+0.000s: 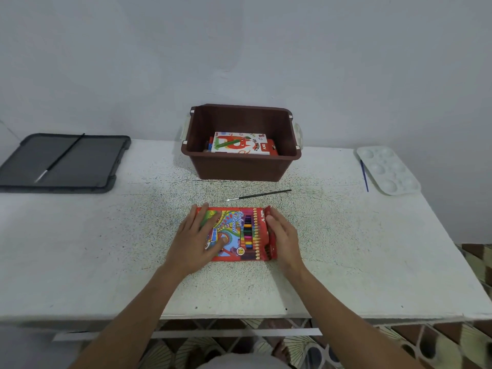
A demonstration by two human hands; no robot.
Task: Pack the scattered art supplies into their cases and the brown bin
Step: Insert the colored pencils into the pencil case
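Your left hand (197,241) lies flat, fingers straight and spread, pressing down on the left half of a red colored-pencil box (241,235). Your right hand (285,237) rests against the box's right end, its fingers straight and together along the raised end flap (272,235), not curled around it. The box lies flat on the white speckled table (106,249), between your hands, near the front edge. Just beyond it lies a black paintbrush (259,194). Farther back stands the brown bin (239,167), holding a pastel box (239,143). At far left is a gray lid (87,166) with a brush (60,158) on it. At far right, a white palette (388,170) has a blue brush (364,175) beside it.
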